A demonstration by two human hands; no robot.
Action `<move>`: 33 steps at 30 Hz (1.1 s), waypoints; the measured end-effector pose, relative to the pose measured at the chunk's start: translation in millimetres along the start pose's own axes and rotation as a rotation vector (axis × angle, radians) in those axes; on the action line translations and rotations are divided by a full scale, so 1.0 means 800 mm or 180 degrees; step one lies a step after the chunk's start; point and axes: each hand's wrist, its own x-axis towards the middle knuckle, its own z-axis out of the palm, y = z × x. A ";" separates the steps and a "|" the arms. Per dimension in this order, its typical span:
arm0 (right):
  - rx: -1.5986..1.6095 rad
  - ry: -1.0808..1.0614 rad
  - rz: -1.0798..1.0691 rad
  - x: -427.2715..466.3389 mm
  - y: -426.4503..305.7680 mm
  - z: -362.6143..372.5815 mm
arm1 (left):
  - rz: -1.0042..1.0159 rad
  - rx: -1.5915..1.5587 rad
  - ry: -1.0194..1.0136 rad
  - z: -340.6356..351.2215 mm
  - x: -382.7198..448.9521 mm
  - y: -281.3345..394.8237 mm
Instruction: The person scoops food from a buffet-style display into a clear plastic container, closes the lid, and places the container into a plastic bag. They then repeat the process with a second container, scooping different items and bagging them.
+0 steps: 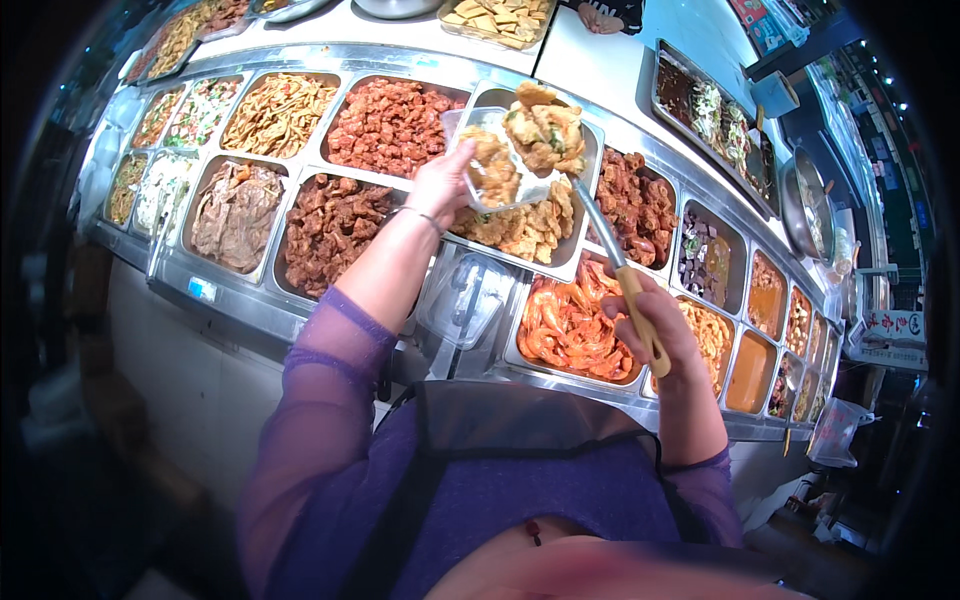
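My left hand (444, 180) grips a clear plastic takeaway box (531, 193) by its left side. Some golden battered fried pieces (491, 166) lie inside it. In my right hand (660, 326) is a serving spoon (604, 229) with a metal shaft and a pale wooden handle. A heap of fried food with green bits (545, 129) covers the spoon's bowl, held above the box's far right part. Beneath both sits a steel tray (592, 154) with more fried pieces (551, 229) in its near part; the box and spoon hide some of it.
Below the steel tray are clear plastic boxes (466, 298) and a pan of red prawns (574, 322). Pans of red chunks (390, 120) and dark brown meat (330, 232) stand left. Across the counter rest another person's hands (600, 19). A long tray (712, 120) lies far right.
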 end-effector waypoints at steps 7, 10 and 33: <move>-0.3203 0.0961 -0.0272 0.012 0.058 0.017 | 0.0068 -0.0386 -0.0329 0.027 -0.003 -0.024; -0.3021 0.1038 -0.0559 0.021 0.068 0.003 | -0.0159 -0.0503 -0.0191 0.024 -0.007 -0.024; -0.5415 0.1482 -0.0215 0.030 0.145 -0.068 | 0.0241 -0.1097 -0.1385 0.036 -0.093 -0.041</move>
